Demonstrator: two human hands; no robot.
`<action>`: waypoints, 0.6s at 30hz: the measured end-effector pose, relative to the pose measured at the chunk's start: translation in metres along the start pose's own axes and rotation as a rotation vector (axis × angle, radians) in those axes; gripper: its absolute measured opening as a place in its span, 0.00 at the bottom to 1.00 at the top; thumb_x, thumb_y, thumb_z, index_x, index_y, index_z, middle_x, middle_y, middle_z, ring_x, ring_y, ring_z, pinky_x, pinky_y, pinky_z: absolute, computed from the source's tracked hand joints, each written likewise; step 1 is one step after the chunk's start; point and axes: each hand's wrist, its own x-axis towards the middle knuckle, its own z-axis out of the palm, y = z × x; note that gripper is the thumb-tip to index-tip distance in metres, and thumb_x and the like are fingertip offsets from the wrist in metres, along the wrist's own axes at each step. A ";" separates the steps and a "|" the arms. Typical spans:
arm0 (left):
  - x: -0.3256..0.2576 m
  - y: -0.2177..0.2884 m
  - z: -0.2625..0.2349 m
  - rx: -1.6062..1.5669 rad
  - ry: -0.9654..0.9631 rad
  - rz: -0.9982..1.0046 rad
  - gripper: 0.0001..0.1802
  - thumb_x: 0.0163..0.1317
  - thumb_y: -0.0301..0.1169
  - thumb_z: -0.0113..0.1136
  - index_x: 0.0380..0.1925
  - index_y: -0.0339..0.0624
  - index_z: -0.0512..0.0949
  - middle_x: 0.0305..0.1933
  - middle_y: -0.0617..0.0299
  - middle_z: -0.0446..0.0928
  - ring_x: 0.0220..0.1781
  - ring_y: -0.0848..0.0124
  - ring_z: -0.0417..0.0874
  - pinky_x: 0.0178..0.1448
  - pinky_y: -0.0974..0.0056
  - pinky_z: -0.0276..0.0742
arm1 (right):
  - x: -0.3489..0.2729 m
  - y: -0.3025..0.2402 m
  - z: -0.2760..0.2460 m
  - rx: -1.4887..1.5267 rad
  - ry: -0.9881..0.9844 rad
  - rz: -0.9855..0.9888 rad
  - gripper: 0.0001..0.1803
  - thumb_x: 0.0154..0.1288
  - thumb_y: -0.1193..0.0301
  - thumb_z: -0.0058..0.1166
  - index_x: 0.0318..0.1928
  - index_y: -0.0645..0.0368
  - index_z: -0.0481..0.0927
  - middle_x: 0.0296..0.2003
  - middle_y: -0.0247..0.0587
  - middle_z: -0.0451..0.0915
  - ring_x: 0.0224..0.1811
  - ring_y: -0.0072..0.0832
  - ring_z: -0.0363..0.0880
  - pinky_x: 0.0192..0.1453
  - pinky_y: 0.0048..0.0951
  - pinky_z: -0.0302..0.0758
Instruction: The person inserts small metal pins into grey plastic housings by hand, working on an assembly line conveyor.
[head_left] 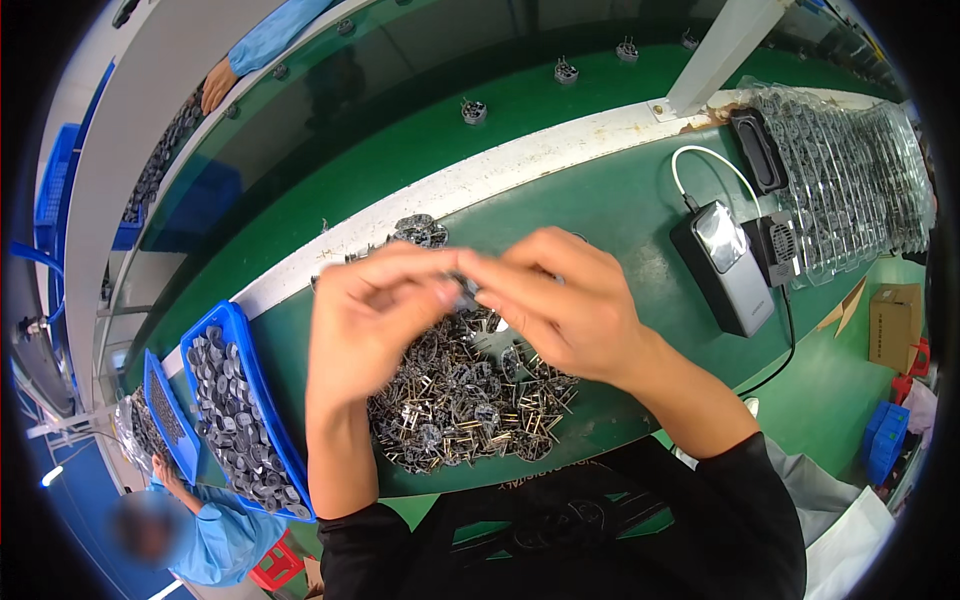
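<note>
My left hand [365, 315] and my right hand [570, 300] meet over the bench with fingertips pinched together. Between them is a small dark grey part [466, 292], mostly covered by the fingers and blurred. Both hands are closed on it. Below them spreads a heap of small round black parts with metal pins [470, 410]. Several similar parts [420, 232] lie beyond my left hand, against the white rail.
A blue bin [292, 470] of grey round caps stands at the left. A power bank [725, 270] with a white cable and stacked clear plastic trays [850, 190] sit to the right. Beyond the white rail [520, 160], a green conveyor [400, 130] carries several parts. Co-workers are at left.
</note>
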 end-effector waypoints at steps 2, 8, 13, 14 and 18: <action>0.021 -0.004 -0.015 0.137 0.173 0.040 0.12 0.60 0.20 0.63 0.44 0.34 0.85 0.39 0.60 0.81 0.39 0.76 0.82 0.47 0.71 0.76 | 0.000 0.006 -0.001 -0.033 -0.095 0.036 0.10 0.50 0.77 0.65 0.37 0.57 0.84 0.29 0.33 0.75 0.28 0.30 0.75 0.28 0.31 0.72; 0.090 -0.047 -0.087 0.579 0.454 -0.053 0.13 0.61 0.27 0.63 0.45 0.35 0.84 0.37 0.57 0.85 0.38 0.71 0.83 0.46 0.67 0.76 | -0.010 0.009 -0.003 -0.263 -0.549 -0.005 0.07 0.51 0.67 0.64 0.27 0.55 0.81 0.29 0.34 0.73 0.38 0.31 0.75 0.46 0.34 0.69; 0.104 -0.060 -0.091 0.799 0.453 -0.107 0.14 0.61 0.29 0.62 0.45 0.36 0.84 0.38 0.53 0.86 0.38 0.67 0.84 0.48 0.66 0.76 | -0.014 0.013 -0.004 -0.217 -0.608 0.013 0.04 0.57 0.70 0.64 0.30 0.53 0.81 0.32 0.32 0.73 0.38 0.31 0.75 0.45 0.35 0.72; 0.102 -0.058 -0.086 0.867 0.491 -0.060 0.14 0.61 0.30 0.63 0.46 0.38 0.84 0.39 0.53 0.84 0.40 0.63 0.83 0.48 0.63 0.77 | -0.013 0.015 -0.007 -0.170 -0.600 0.027 0.04 0.57 0.71 0.64 0.31 0.55 0.82 0.32 0.33 0.75 0.37 0.31 0.77 0.43 0.34 0.73; 0.090 -0.027 -0.028 1.012 0.376 0.320 0.15 0.59 0.31 0.64 0.47 0.41 0.83 0.42 0.54 0.81 0.40 0.62 0.80 0.46 0.61 0.76 | -0.006 0.023 -0.026 0.053 -0.520 0.089 0.05 0.56 0.74 0.65 0.34 0.59 0.83 0.33 0.33 0.81 0.32 0.34 0.81 0.35 0.32 0.77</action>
